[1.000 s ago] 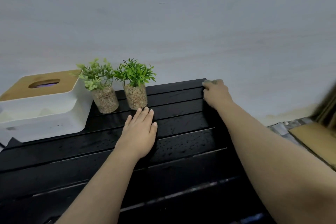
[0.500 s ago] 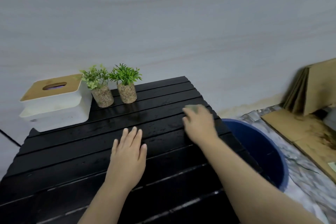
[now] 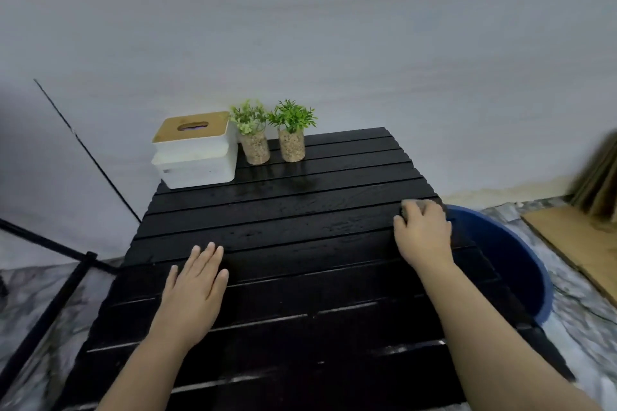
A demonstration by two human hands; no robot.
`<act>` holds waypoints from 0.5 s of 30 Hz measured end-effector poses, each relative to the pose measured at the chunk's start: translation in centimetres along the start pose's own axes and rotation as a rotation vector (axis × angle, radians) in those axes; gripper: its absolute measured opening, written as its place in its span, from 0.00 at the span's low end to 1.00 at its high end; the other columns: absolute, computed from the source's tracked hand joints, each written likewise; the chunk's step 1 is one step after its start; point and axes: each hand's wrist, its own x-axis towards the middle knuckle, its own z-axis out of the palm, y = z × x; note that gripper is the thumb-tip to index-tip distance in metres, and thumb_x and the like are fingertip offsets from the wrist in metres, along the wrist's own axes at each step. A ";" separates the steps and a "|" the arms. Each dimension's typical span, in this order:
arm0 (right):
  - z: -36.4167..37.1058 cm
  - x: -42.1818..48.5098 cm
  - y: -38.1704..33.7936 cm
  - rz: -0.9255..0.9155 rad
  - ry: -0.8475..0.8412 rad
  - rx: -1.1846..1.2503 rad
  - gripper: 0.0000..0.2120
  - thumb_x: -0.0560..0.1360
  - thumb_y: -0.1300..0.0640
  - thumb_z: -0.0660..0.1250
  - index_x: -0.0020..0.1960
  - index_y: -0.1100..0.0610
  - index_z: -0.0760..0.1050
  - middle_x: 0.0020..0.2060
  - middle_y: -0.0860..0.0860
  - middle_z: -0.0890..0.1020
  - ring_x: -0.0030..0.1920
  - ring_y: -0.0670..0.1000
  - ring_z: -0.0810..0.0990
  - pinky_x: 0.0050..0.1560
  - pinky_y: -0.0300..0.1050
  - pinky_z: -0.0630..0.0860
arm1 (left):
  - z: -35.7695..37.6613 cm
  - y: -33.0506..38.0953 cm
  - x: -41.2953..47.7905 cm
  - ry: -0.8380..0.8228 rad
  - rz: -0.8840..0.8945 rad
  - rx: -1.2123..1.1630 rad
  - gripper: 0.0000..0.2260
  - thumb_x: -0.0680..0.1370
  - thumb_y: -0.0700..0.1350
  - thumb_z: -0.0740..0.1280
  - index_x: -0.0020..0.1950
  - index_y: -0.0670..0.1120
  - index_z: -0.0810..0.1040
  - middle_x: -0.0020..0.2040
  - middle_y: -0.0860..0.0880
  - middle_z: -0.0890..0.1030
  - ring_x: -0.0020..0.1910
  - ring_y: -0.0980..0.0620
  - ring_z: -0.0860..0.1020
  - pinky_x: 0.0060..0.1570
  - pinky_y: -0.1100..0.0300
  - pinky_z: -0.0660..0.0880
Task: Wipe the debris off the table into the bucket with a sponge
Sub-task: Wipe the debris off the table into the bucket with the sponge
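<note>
A black slatted table [image 3: 300, 243] fills the middle of the view, its boards wet and shiny. My right hand [image 3: 423, 233] presses a grey-green sponge [image 3: 421, 204] onto the table at its right edge; only the sponge's far end shows beyond my fingers. Just past that edge, on the floor, stands a blue bucket [image 3: 510, 257], partly hidden by the table. My left hand [image 3: 197, 284] lies flat on the table's left half, fingers apart, holding nothing. Small pale specks lie on the near boards.
At the table's back left stands a white tissue box [image 3: 197, 157] with a wooden lid, and beside it two small potted plants [image 3: 255, 133] [image 3: 292, 132]. Cardboard [image 3: 581, 233] lies on the floor at right. A black metal frame [image 3: 56, 297] stands at left.
My right hand has slid the sponge from the far right corner nearer along the right side to the edge above the bucket. The camera has pulled back and looks lower. The left hand stays flat.
</note>
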 end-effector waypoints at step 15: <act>3.8 0.0 -7.6 -0.181 -0.070 0.058 0.17 0.76 0.56 0.60 0.64 0.60 0.70 0.61 0.61 0.72 0.61 0.61 0.68 0.64 0.57 0.65 | -0.1 -4.6 0.8 -0.052 0.030 0.091 0.23 0.81 0.53 0.45 0.76 0.51 0.45 0.77 0.55 0.44 0.75 0.56 0.39 0.73 0.53 0.37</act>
